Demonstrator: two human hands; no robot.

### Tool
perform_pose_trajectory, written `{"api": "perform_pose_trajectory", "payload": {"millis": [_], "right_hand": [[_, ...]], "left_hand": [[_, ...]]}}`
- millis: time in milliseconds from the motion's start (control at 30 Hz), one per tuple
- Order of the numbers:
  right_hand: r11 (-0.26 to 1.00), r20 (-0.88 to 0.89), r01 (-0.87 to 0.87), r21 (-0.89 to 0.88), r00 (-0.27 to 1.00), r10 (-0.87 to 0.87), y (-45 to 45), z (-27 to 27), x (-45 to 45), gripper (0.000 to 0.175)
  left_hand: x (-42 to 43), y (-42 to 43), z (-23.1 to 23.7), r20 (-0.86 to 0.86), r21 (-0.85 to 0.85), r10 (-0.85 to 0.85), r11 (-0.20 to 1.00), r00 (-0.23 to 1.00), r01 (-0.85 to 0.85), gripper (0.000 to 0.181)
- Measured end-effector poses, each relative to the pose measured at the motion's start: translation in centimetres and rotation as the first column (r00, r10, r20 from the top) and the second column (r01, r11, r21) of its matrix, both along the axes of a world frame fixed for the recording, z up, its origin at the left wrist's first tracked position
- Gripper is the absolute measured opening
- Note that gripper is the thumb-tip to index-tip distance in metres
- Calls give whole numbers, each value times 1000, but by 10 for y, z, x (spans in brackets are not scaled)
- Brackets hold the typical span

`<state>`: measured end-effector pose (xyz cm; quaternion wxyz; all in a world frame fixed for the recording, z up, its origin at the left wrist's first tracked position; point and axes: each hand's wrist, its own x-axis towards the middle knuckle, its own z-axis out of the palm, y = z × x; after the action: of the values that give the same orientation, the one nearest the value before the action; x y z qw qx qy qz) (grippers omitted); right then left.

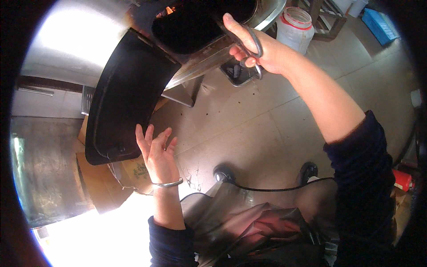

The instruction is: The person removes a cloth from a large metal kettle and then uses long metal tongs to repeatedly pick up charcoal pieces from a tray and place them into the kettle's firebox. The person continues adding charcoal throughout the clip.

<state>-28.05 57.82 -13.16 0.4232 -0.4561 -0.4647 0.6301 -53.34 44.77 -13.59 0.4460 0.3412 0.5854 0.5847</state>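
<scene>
In my right hand is a dark metal tool with looped scissor-type handles. Its far end is lost against the dark opening of an oven, so I cannot tell whether it is scissors or tongs. An orange glow of fire shows at the opening's upper left. The curved black oven door hangs swung out to the left. Close to that door's lower right edge, my left hand holds nothing, its fingers apart. A silver bangle circles the left wrist.
A black tray lies on the tiled floor below the oven's metal rim. A white plastic jar stands beyond it, with a blue bin farther right. Cardboard leans at the left, and a red cylinder is at the right.
</scene>
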Motion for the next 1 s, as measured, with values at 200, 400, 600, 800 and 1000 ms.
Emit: {"api": "perform_pose_trajectory", "payload": {"millis": [200,400,600,800,1000], "right_hand": [[999,-26,30,-40,999,-31,11,0,-17,85],[999,171,-36,-24,984,39,3,5,-4,96],[985,490,-169,47,863,124,-7,24,-8,98],[986,545,-160,53,832,105,-15,34,-13,94],[994,362,0,-106,931,38,-4,27,-13,31]], "left_hand": [[-1,0,0,6,4,-6,1000,1000,6,63],[-2,1,1,-10,-11,13,1000,1000,-14,63],[-1,0,2,7,4,7,1000,1000,-7,63],[1,-1,3,24,0,17,1000,1000,-17,63],[3,0,3,24,-16,33,999,999,-33,63]]}}
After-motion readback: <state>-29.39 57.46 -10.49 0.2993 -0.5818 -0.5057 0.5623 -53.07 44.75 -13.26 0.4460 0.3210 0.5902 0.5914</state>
